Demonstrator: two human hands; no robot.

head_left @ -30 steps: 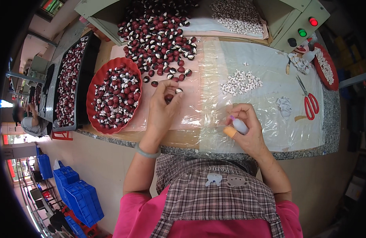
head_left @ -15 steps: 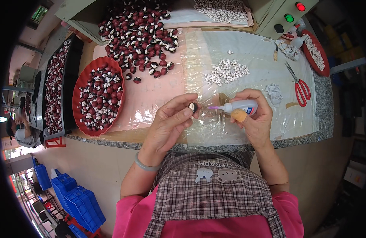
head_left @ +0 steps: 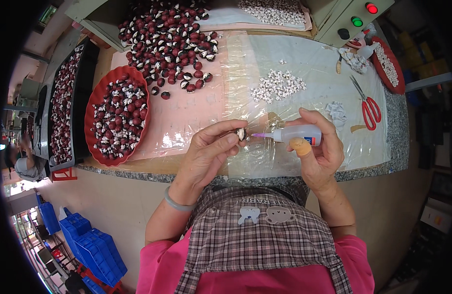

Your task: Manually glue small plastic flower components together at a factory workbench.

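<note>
Between the thumb and fingers of my left hand [head_left: 209, 149] is a small round ball [head_left: 241, 134], part white and part dark. My right hand [head_left: 320, 154], with an orange cover on its thumb, grips a clear squeeze bottle [head_left: 292, 133] with a blue-and-red label. The bottle lies almost level, and its thin purple tip points at the ball, almost at its surface; whether they touch I cannot tell. Beyond my hands, a loose pile of tiny white pieces with dark marks [head_left: 280, 87] rests on the plastic-covered table [head_left: 196, 110].
Red, black and white balls [head_left: 172, 44] heap at the back left. A red scalloped basin [head_left: 92, 115] and a black tray [head_left: 81, 105] hold similar balls. Red-handled scissors [head_left: 370, 112], crumpled tissue [head_left: 336, 112] and a red dish of white pieces [head_left: 389, 66] are at the right.
The purple tip has come closer to the ball. The ball has turned in my left fingers, showing its white part differently. My right index finger has lifted somewhat off the bottle.
</note>
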